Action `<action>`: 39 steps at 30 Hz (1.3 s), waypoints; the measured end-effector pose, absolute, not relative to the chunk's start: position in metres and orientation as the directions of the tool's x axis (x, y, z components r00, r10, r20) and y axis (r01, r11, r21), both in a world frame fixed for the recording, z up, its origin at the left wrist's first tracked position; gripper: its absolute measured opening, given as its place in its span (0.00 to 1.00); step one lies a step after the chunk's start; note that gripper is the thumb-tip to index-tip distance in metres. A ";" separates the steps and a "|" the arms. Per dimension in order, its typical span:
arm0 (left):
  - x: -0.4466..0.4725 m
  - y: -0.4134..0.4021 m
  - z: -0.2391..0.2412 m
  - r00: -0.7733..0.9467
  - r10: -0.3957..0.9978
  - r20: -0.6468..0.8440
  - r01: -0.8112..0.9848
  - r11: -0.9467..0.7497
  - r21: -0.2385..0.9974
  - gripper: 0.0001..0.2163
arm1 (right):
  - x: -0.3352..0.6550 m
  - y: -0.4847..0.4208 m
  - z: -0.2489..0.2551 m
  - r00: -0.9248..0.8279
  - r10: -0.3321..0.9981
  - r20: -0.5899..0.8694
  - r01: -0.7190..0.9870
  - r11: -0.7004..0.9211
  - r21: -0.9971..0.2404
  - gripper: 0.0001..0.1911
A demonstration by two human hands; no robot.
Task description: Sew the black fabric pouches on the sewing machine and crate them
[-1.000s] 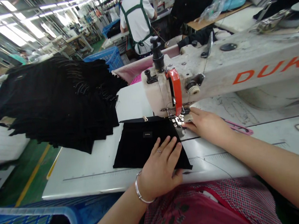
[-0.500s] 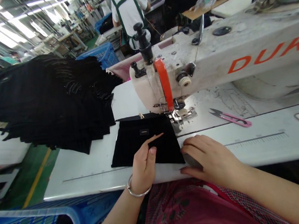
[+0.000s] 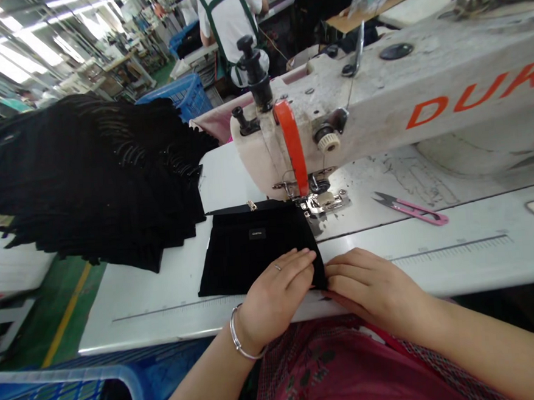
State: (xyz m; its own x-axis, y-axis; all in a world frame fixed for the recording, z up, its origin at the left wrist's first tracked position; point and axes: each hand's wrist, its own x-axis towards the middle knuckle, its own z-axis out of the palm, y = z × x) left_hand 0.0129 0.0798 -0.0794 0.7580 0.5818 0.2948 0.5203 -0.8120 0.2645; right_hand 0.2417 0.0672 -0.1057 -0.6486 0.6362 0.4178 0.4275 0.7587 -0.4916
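1 ring (image 3: 278,267) on the left fingers (image 3: 299,265), 1 silver bangle (image 3: 234,335) and printed dark-pink clothing (image 3: 348,377) show.

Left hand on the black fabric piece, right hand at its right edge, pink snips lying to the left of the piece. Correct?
Not the snips: the head view shows the pink snips lying to the right of the black fabric piece. The rest stands: left hand on the piece, right hand at its right edge.

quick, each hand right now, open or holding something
Left hand: open, fingers flat on the black piece, not gripping it.
Right hand: fingertips at the piece's near right corner; whether they pinch it cannot be told.
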 end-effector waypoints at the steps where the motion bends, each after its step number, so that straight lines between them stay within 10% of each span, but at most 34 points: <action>1: 0.014 0.079 -0.081 0.751 0.590 0.296 0.531 -0.806 0.260 0.13 | 0.242 0.067 -0.106 -0.644 0.640 0.419 0.422 0.754 -0.504 0.05; 39: 0.014 0.088 -0.083 0.779 0.548 0.305 0.477 -0.834 0.279 0.11 | 0.248 0.075 -0.092 -0.688 0.592 0.420 0.414 0.795 -0.443 0.08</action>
